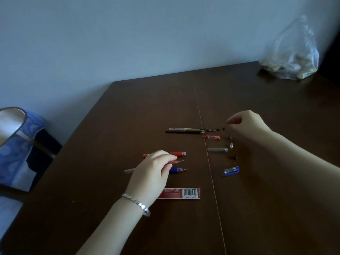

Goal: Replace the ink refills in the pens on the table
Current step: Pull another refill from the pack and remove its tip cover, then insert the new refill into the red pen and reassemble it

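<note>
Pens in bits across the dark wood table [128, 111], mostly mid-table either side of the seam. Left hand [152, 172] lies over three pens: red pen [176, 153] at the far side, capped end poking out to the right; a reddish pen [176, 162] under the fingers, its tip showing to the right and its pale back end sticking out left of the hand; blue pen [177, 170] nearest, tip pointing right. Fingers curled down together over the reddish one, looks like a loose grip, but can't tell for sure how firm. Silver bracelet [137, 201] on that wrist. Just behind the wrist, a red refill packet [184, 193] w/ barcode, flat on the table. Farther back, thin refills [189, 130] lie side by side, tips pointing right, two small black caps [220, 129] just off their tips. Right of the seam: red cap [211, 137], grey barrel piece [217, 149], blue cap w/ clip [230, 171], plus a few tiny parts betw. them, too small to tell what. Right hand [246, 124] hovers beyond the small bits, thumb & forefinger pinched together; can't tell if anything's betw. them. Far right corner, clear plastic bag [292, 52] w/ pale lumps inside, against the wall. Left of the table, a chair [16, 129] w/ blue cloth on it.
</note>
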Demonstrator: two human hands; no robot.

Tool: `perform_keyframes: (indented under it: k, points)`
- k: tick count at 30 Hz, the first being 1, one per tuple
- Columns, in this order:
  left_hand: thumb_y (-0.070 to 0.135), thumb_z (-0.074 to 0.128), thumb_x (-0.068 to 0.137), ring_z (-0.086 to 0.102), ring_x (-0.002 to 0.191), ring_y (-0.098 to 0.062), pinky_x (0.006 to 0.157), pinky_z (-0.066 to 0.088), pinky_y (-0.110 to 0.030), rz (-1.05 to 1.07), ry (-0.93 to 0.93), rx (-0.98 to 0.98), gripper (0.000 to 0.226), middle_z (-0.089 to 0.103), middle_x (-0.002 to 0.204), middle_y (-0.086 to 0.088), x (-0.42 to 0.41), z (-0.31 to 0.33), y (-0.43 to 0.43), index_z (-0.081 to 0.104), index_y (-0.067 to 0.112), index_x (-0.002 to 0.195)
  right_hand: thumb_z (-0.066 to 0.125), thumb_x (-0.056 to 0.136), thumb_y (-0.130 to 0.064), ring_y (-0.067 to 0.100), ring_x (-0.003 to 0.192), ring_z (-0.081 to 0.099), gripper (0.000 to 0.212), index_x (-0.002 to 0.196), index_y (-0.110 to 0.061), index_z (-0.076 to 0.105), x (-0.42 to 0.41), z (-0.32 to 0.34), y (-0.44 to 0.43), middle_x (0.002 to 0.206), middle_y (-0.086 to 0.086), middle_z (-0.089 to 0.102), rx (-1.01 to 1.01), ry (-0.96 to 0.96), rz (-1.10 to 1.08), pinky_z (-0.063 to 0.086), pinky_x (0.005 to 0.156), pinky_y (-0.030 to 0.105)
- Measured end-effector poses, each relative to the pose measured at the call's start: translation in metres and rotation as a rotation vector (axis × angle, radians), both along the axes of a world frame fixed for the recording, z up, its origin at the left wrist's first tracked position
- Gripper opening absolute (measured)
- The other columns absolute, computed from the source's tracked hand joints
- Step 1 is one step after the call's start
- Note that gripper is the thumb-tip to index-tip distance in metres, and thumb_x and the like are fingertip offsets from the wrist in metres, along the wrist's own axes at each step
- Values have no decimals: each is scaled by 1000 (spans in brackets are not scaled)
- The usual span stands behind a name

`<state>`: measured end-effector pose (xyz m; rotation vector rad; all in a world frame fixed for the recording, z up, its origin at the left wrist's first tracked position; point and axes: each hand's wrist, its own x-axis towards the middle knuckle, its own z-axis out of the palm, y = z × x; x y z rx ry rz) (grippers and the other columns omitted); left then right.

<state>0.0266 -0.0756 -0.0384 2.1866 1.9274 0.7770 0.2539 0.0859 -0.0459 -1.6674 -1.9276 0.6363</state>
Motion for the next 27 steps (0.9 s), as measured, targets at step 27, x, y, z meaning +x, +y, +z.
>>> perform_keyframes:
  k: [27]
  points:
    - [21,46,92,52,76,-13,62,43,-22,96,207,38,18,52,86,3,-5,-10,41,51,12,106,62,82,-20,-11,81,52,14,92,-27,68,-9,-10,-152,77,-21,59,12,182,206,41,63,3]
